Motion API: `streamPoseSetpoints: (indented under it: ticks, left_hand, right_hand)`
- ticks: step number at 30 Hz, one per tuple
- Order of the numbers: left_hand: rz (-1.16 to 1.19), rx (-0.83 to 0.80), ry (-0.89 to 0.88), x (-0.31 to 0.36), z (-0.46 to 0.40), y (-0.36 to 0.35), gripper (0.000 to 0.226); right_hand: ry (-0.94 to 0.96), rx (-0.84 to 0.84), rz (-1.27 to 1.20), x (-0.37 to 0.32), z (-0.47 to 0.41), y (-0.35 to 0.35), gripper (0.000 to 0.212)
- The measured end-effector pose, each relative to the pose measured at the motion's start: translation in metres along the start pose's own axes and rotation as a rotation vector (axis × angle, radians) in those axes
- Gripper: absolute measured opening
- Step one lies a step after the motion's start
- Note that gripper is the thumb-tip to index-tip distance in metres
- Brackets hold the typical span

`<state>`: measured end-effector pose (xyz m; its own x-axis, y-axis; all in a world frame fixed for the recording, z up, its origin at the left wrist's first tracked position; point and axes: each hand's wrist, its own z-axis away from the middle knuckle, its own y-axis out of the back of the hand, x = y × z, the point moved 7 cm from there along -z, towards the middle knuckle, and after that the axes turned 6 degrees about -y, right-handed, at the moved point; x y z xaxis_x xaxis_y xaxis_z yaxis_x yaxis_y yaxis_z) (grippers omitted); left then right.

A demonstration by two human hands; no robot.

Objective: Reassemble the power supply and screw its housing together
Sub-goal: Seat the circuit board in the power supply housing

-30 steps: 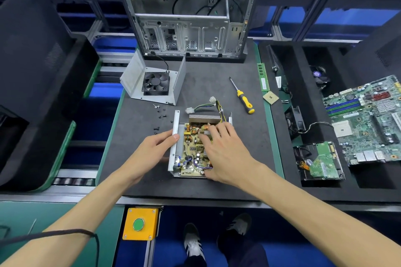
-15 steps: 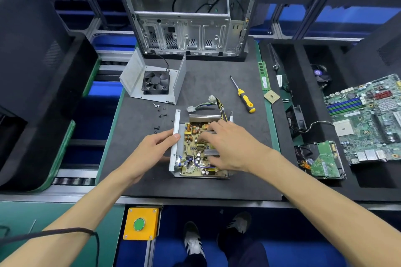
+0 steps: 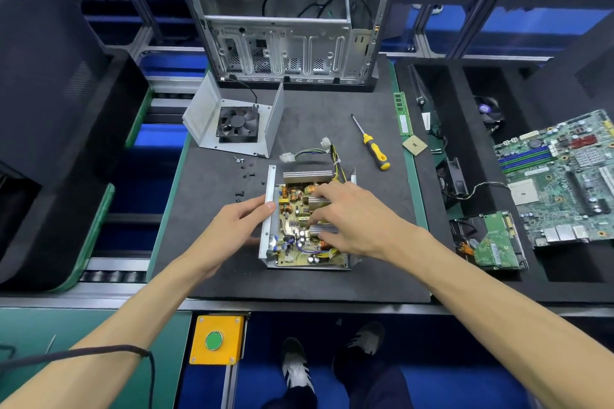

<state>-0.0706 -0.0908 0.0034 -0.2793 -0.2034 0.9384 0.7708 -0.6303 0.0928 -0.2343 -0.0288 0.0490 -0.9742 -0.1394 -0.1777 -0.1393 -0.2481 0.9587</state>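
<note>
— What's the scene at centre frame?

— On the dark counter [image 3: 212,242], a power supply's open metal base [image 3: 269,209] sits with its circuit board [image 3: 299,229] inside. The other half of the housing, the fan cover [image 3: 232,119], stands apart toward the upper left of centre, in front of the stripped computer case [image 3: 285,26].

— And the hands?

— The left hand [image 3: 232,226] grips the base's left wall, fingers curled round its outer side and thumb on the rim. The right hand [image 3: 352,222] lies over the board, fingertips [image 3: 320,191] bent down onto the finned heatsinks [image 3: 320,226]; whether it pinches them or only presses, I cannot tell.

— The step, as you read it?

— Seating the board, I'd judge. Done well, that means pressing evenly on the heatsinks rather than the small capacitors and coils, keeping the base braced, and lining the board's holes up with the mounts before any screw goes in.

— Anything to mind?

— The cable bundle [image 3: 319,153] trailing off the upper edge should stay free of the walls, so the cover won't trap it.

— The fasteners?

— Loose black screws [image 3: 244,176] lie scattered just left of the base; the yellow-handled screwdriver [image 3: 372,144] waits to the upper right.
</note>
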Motion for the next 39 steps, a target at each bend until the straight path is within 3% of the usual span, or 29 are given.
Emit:
streamPoseSetpoints:
  ticks: [16,28,39]
  left_hand:
    - [0.02,-0.021,0.006,-0.001,-0.001,0.0,0.034]
    - [0.002,-0.024,-0.003,0.002,-0.004,-0.002,0.033]
    - [-0.02,-0.014,0.002,0.006,-0.005,-0.005,0.032]
  right_hand:
    - [-0.02,0.034,0.029,-0.001,-0.001,0.001,0.033]
    - [-0.009,0.253,-0.031,0.005,0.011,0.001,0.021]
    - [-0.043,0.108,-0.019,0.012,0.005,0.0,0.027]
